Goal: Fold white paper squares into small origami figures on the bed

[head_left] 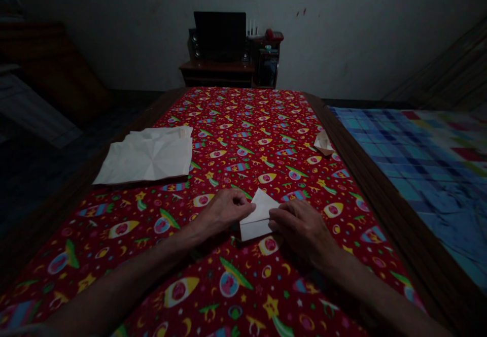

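Note:
A small folded white paper lies on the red patterned tablecloth near the front. My left hand pinches its left edge with curled fingers. My right hand presses on its right side, fingers bent over the fold. Both forearms rest on the cloth.
Creased white paper sheets lie at the left of the cloth. A small folded paper piece sits near the table's right edge. A blue checked mat lies to the right. A dark screen and speakers on a low cabinet stand against the far wall.

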### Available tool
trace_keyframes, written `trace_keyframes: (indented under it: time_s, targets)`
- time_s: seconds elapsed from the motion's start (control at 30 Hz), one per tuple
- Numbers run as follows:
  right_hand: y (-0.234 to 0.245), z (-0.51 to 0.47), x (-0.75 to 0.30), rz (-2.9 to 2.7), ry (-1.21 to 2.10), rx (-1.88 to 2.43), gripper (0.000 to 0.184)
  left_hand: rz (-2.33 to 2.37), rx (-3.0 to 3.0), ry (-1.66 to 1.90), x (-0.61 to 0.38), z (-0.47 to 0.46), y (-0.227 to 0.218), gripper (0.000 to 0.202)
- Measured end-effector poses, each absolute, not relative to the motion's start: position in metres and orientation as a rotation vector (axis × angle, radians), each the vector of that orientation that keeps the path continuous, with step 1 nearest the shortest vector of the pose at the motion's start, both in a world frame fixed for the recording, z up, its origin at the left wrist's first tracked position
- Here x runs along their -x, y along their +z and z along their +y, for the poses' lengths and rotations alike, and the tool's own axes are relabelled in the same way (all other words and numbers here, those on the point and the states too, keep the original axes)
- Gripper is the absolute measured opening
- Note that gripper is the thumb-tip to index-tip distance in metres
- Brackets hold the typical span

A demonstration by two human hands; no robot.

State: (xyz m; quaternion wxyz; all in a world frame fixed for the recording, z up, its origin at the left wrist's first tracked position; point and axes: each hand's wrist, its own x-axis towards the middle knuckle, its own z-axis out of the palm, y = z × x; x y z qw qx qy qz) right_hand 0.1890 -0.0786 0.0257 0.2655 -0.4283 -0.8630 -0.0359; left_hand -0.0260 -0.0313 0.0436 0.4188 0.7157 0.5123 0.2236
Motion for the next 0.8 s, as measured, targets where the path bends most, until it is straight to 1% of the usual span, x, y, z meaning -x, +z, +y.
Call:
trace_keyframes:
  time_s: [0.1, 0.2, 0.23, 0.33, 0.47, 0.53, 0.6, 0.7, 0.73, 0.8]
  targets:
    - [0.034, -0.081, -0.181, -2.308, -0.08, 1.075, 0.015, 1.266, -1.739, 0.646, 0.023, -0.032, 0.051, 0.029]
    - [0.048, -0.088, -0.17, -2.321, -0.28, 1.004, 0.03, 1.199, -1.665, 0.733, 0.022, -0.032, 0.051, 0.031]
    - [0.053, -0.09, -0.166, -2.321, -0.363, 0.986, 0.031, 1.179, -1.642, 0.75, 0.022, -0.033, 0.05, 0.031]
    - [0.063, -0.095, -0.157, -2.315, -0.544, 0.969, 0.022, 1.139, -1.614, 0.766, 0.021, -0.034, 0.05, 0.032]
    - [0.065, -0.094, -0.155, -2.308, -0.557, 0.895, 0.022, 1.13, -1.646, 0.775, 0.02, -0.037, 0.058, 0.035]
    - [0.066, -0.092, -0.159, -2.245, -0.472, 0.887, 0.022, 1.178, -1.654, 0.791, 0.02, -0.038, 0.061, 0.039]
    - [0.068, -0.09, -0.165, -2.114, -0.293, 0.949, 0.022, 1.233, -1.664, 0.856, 0.021, -0.037, 0.062, 0.04]
    - [0.074, -0.082, -0.174, -1.769, 0.118, 1.164, 0.012, 1.192, -1.735, 0.993, 0.024, -0.035, 0.058, 0.031]
    - [0.074, -0.079, -0.176, -1.624, 0.269, 1.235, 0.009, 1.14, -1.768, 1.012, 0.024, -0.035, 0.056, 0.031]
    - [0.073, -0.071, -0.178, -1.339, 0.542, 1.326, 0.014, 1.042, -1.816, 0.979, 0.023, -0.035, 0.052, 0.034]
